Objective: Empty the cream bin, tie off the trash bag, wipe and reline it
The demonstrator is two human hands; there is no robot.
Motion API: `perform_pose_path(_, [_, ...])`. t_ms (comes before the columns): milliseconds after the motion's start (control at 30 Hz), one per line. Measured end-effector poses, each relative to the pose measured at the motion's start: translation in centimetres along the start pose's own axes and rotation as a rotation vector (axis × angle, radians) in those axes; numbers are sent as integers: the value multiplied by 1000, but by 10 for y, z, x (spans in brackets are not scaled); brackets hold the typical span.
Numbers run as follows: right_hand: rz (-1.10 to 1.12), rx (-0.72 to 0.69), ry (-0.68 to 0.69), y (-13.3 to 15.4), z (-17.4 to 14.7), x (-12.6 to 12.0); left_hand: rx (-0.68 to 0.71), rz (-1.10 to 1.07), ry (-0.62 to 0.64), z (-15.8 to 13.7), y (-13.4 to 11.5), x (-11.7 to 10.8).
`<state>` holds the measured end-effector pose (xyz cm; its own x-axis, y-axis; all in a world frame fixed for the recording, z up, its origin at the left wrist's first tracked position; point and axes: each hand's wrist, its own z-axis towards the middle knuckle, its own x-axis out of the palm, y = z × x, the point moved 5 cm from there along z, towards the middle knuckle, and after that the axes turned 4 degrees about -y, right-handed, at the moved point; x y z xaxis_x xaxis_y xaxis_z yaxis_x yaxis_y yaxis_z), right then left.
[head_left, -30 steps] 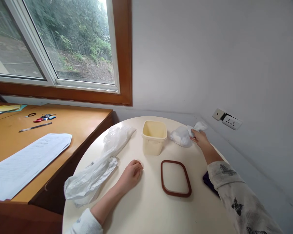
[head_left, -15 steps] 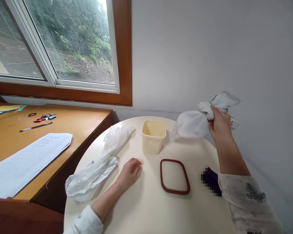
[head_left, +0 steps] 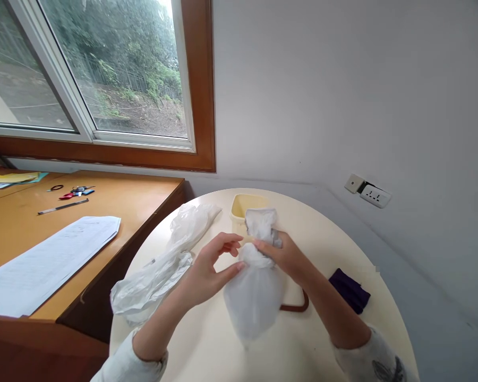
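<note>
A tied white plastic bag (head_left: 255,302), rounded and translucent, hangs over the middle of the round table, its gathered neck in my right hand (head_left: 284,254). My right fingers are closed around that neck, with the loose top sticking up above them. Just left of the neck is my left hand (head_left: 213,265), its thumb and fingers apart and the thumb tip at the bag's edge. Behind the bag stands a cream plastic container (head_left: 238,209), open at the top and partly covered. A reddish-brown rectangular ring (head_left: 297,307) lies mostly hidden beneath the bag and my right arm.
A crumpled clear-white plastic bag (head_left: 171,265) lies along the left of the round table (head_left: 207,345). Dark purple cloth (head_left: 349,290) rests at the right. The wooden desk (head_left: 143,191) on the left holds papers (head_left: 63,260), a pen (head_left: 62,207) and keys (head_left: 78,192).
My right hand has brought the tied bag from the far right near the wall to the table's middle. My left hand has lifted off the table and opened beside the bag's neck.
</note>
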<state>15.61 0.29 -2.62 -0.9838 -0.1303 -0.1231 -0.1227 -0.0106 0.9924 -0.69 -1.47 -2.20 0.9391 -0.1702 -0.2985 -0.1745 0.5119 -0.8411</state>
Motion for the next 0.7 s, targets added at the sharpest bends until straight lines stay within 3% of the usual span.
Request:
perform_pose_path(133, [91,62,39,-21,2,22,-14,122,132,0,-4,11])
perform_pose_path(300, [270,41,136,-29,4,30,-76,233,30,3,12,6])
perform_pose_path(367, [286,-1,90,-31,6,26,-131,290,-22,6,17,2])
perform_pose_path(500, [68,-241,-197,-27,4,8,-245,381,-43,15,19,-3])
perform_pose_path(567, [-57,-332,-192,-22,2,9,-268,381,-26,22,16,-4])
perform_pose_path(700, [-137,-384,-110,-14,3,14,-271,288,17,36,11,-4])
